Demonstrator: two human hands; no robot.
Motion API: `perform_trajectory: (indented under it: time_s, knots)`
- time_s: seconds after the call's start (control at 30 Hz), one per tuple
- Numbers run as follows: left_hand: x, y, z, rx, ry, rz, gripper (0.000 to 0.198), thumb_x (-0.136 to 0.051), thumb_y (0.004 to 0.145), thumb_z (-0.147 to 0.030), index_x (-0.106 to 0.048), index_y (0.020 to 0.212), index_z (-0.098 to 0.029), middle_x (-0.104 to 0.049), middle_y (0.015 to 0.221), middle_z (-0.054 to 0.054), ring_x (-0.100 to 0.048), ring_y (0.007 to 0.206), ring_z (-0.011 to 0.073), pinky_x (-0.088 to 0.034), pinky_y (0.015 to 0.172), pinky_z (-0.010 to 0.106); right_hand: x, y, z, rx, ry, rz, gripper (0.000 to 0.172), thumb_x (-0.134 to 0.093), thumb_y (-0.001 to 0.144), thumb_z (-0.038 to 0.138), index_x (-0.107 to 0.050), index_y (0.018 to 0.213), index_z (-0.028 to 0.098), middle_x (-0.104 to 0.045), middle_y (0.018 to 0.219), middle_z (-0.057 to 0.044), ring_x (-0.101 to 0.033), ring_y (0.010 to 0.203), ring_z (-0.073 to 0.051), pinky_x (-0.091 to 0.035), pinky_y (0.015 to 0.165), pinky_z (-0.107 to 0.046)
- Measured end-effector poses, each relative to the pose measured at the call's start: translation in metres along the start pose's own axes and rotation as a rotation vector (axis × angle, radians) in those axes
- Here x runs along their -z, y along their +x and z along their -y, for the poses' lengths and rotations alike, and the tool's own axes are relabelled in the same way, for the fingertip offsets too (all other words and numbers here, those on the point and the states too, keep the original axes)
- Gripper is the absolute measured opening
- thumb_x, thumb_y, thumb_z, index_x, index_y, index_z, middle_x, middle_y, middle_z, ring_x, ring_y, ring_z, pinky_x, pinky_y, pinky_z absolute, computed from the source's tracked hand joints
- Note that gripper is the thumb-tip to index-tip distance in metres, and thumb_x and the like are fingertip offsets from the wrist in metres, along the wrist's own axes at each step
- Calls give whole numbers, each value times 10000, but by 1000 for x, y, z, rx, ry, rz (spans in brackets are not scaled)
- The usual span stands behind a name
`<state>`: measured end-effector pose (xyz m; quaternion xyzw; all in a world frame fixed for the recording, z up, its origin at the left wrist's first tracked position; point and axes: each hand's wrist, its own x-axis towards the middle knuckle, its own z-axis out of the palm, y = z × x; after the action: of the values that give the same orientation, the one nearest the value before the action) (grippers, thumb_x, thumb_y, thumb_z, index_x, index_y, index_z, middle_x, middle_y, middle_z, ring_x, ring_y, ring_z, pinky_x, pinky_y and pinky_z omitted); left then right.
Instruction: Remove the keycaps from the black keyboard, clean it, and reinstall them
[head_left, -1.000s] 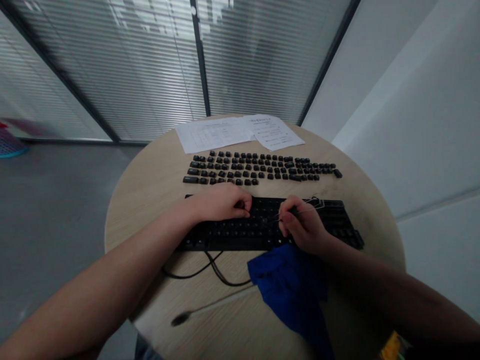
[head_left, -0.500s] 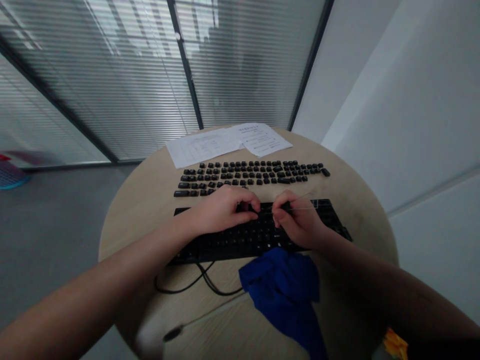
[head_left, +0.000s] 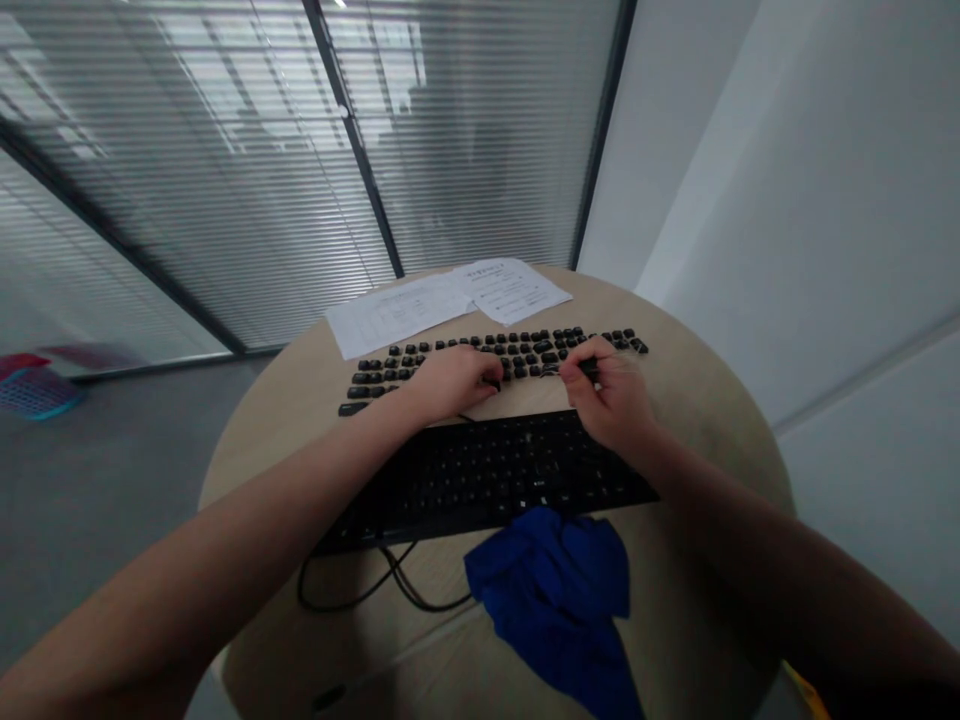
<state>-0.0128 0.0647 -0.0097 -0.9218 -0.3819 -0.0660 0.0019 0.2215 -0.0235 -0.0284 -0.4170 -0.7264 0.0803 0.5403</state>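
Observation:
My left hand (head_left: 448, 381) lies over the rows of loose black keycaps (head_left: 525, 349) beyond the keyboard, with its fingers curled and a dark keycap pinched at their tips. My right hand (head_left: 611, 398) hovers just right of it at the keyboard's far edge. It is closed on a thin wire keycap puller (head_left: 587, 369) that points toward the loose caps. The black keyboard base (head_left: 487, 476) lies nearer me, under both wrists, with its caps stripped off.
The round wooden table (head_left: 705, 410) also holds two printed paper sheets (head_left: 442, 301) at the far edge, a crumpled blue cloth (head_left: 555, 590) near me and the keyboard's black cable (head_left: 352, 592). Glass partitions with blinds stand behind. A white wall is on the right.
Both hands moved from the keyboard base up to the rows of loose keycaps. The view tilted, so the table sits lower in the frame.

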Motion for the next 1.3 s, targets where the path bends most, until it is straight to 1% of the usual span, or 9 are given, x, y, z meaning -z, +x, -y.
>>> perform_trajectory:
  time_s: [0.17,0.37,0.5,0.63,0.7,0.8,0.93,1.03,1.3]
  knots:
    - [-16,9,-3,-52,153,46,187,-679,862,-247,-785,1015,-232,-761,891,72,-667,957,275,-502,858,379,2,1,0,15,-13,-16,156,-584,961,347,-570,849,239,-601,651,30,-512,505,-119,-389,518,-274]
    - [-20,7,1,-59,149,31,183,-677,866,-254,-799,999,-224,-767,897,89,-659,956,278,-501,877,404,3,1,4,-8,12,1,153,-598,959,365,-576,854,256,-619,705,0,-531,592,-157,-419,558,-300]
    - [-9,3,-3,-50,100,29,191,-703,845,-217,-792,1014,-222,-780,983,71,-665,995,259,-500,908,384,4,1,6,-7,31,-1,164,-600,960,366,-561,846,254,-590,682,7,-521,580,-152,-404,548,-297]
    - [16,-17,-7,56,-86,-19,196,-708,876,-250,-778,1050,-195,-775,1012,69,-684,944,233,-498,890,365,5,-1,3,-30,80,2,174,-601,976,365,-564,857,243,-554,637,30,-496,516,-123,-368,500,-279]
    - [27,-32,-9,90,-197,-17,147,-693,891,-249,-775,1002,-198,-768,939,39,-682,850,193,-493,822,324,4,-2,1,-86,163,56,200,-596,993,394,-559,873,238,-534,608,48,-481,479,-110,-349,474,-267]
    - [32,-54,-11,11,-326,83,107,-688,890,-233,-768,956,-211,-749,859,3,-670,766,153,-475,743,279,2,-5,2,-180,303,215,284,-581,1009,474,-543,868,231,-511,574,64,-478,460,-101,-356,465,-248]
    - [18,-71,-13,-152,-382,157,135,-718,876,-238,-774,996,-212,-724,873,8,-667,761,148,-470,712,261,0,-13,17,-316,431,548,351,-570,1007,539,-534,866,219,-541,579,58,-513,493,-100,-410,493,-224]
    - [6,-76,-13,-180,-376,176,194,-739,869,-250,-773,1059,-229,-714,891,11,-670,773,160,-466,696,265,-1,-25,30,-421,430,717,359,-574,1005,544,-539,875,211,-568,592,46,-524,514,-101,-417,502,-213]
    - [-10,-76,-8,-185,-375,147,211,-765,844,-276,-759,1053,-244,-714,880,1,-659,769,179,-423,665,289,-20,-50,33,-536,453,647,381,-557,1005,582,-512,911,216,-555,581,56,-496,482,-97,-374,463,-195]
